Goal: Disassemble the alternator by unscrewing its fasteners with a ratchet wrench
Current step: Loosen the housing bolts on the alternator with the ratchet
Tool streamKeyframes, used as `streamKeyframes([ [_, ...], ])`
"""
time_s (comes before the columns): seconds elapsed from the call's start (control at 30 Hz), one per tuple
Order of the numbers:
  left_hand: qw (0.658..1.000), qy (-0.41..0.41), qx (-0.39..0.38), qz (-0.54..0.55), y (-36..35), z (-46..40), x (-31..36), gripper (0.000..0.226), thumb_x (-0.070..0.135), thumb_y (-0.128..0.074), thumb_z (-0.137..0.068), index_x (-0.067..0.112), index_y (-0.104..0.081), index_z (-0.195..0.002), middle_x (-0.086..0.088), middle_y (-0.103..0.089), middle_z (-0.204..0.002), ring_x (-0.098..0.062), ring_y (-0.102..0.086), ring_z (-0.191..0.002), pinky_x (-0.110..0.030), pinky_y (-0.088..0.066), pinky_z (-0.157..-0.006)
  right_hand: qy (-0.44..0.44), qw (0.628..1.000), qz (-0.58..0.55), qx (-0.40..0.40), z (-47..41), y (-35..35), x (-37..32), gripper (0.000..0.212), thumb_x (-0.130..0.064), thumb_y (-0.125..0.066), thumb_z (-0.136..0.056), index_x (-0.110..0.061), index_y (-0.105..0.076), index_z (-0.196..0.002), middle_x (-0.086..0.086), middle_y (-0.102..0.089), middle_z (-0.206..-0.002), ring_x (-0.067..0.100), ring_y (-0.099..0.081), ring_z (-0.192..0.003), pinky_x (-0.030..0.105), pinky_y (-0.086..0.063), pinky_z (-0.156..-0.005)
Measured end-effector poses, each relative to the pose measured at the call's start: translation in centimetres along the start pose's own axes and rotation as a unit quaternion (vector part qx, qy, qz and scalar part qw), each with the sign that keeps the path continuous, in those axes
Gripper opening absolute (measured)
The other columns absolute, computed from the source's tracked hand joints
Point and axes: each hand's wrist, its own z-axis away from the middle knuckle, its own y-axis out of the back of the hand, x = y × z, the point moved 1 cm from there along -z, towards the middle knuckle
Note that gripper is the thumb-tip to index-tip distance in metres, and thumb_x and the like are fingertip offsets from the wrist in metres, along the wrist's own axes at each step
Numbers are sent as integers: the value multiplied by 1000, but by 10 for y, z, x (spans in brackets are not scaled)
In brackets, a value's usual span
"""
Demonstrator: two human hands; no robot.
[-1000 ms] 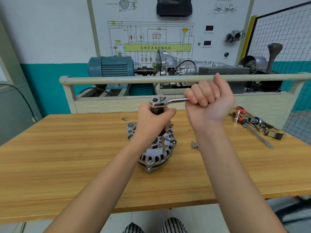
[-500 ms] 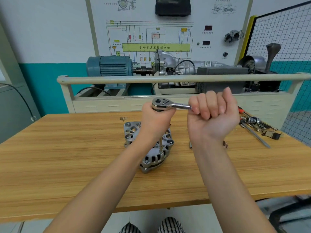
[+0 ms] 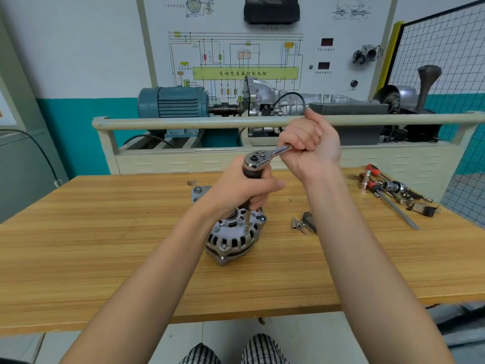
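alternator [image 3: 231,235] sits near the middle of the wooden table [image 3: 105,232], vented housing up, tilted a bit toward me. ratchet wrench [image 3: 258,157] stands over it, head up top, thin extension shaft [image 3: 247,221] running down into the alternator's upper face. my left hand [image 3: 244,190] grips the dark upright part just under the ratchet head, fingers [image 3: 273,183] curled tight round it. my right hand [image 3: 309,148] is closed on the ratchet handle, which points up and right from the head; handle mostly buried in the fist, thumb raised. both forearms come in from the bottom edge. just right of the alternator, loose on the table: a few small bolts [image 3: 296,224] and a dark ribbed part [image 3: 308,222] touching or nearly touching them, can't tell which. far right of the table, well apart: a pile of tools [image 3: 391,189] with red-handled screwdrivers, sockets and a long steel shaft. behind the table a beige rail [image 3: 183,123], then a blue electric motor [image 3: 173,102] coupled to a grey gearbox [image 3: 275,101], with a wiring diagram board [image 3: 246,61] on the wall. wire mesh panel [image 3: 441,48] at right. checked trousers [image 3: 233,350] at bottom.
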Motion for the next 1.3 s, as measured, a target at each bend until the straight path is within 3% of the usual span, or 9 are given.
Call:
streamKeyframes([
  [0.2, 982, -19, 190, 4, -15, 3, -7, 35, 2, -56, -71, 21, -38, -47, 8, -33, -41, -9, -26, -37, -16, -25, -41, 155, 987, 40, -20, 32, 3, 12, 51, -15, -42, -89, -19, -33, -39, -8, -23, -34, 7, -19, -29, 21, -19, -33],
  [0.37, 929, -43, 368, -8, -27, 2, -10, 47, -14, -53, -75, 18, -33, -48, 12, -28, -42, -5, -22, -43, -17, -22, -42, 330, 925, 159, -97, 75, 11, 48, 54, -15, -31, -95, -20, -38, -41, -5, -23, -39, 10, -21, -36, 24, -27, -43],
  [0.47, 941, -44, 334, -22, -26, 8, -11, 44, -14, -54, -75, 14, -33, -49, 12, -29, -42, -3, -23, -42, -15, -23, -40, 321, 924, 179, -103, 75, 11, 43, 56, -15, -30, -95, -21, -38, -40, -7, -27, -37, 8, -24, -35, 23, -29, -43],
  [0.63, 988, -45, 95, -111, -4, 13, -2, 32, 10, -67, -77, 14, -51, -50, 1, -51, -46, -20, -48, -45, -31, -45, -56, 48, 995, 84, -20, 24, -2, 4, 56, -17, -37, -93, -18, -32, -37, -7, -24, -32, 7, -20, -29, 20, -21, -37],
  [0.77, 1000, -6, 1, -20, -3, 6, 2, 39, 6, -63, -77, 20, -48, -44, 3, -42, -39, -16, -38, -35, -23, -39, -48, -69, 997, 18, 13, -3, 0, -2, 60, -22, -35, -99, -18, -29, -39, -5, -25, -31, 5, -11, -34, 17, -17, -38],
  [0.93, 982, 7, 183, 44, -11, 3, -5, 36, -3, -56, -78, 15, -38, -53, 5, -31, -43, -8, -26, -34, -15, -24, -38, 116, 992, 49, -12, 25, 3, 11, 57, -16, -38, -95, -19, -34, -38, -7, -23, -34, 8, -19, -29, 21, -19, -34],
  [1.07, 932, -17, 361, -1, -23, 0, -7, 38, -11, -52, -81, 12, -39, -54, 3, -30, -46, -8, -24, -40, -16, -23, -38, 310, 928, 181, -102, 66, 10, 45, 57, -15, -29, -97, -21, -37, -42, -8, -31, -38, 10, -22, -36, 25, -26, -44],
  [1.17, 929, -22, 370, -19, -26, 2, -8, 44, -13, -54, -75, 14, -33, -48, 6, -26, -44, -6, -20, -42, -15, -20, -39, 376, 890, 210, -152, 77, 16, 58, 48, -12, -29, -93, -21, -33, -47, -7, -37, -41, 10, -29, -39, 27, -31, -49],
  [1.3, 971, -26, 225, -74, -6, 7, -6, 30, -5, -63, -79, 6, -48, -56, 2, -44, -46, -10, -39, -42, -18, -37, -46, 276, 940, 180, -85, 62, 9, 37, 57, -14, -33, -96, -20, -38, -40, -7, -29, -38, 9, -25, -36, 24, -28, -45],
])
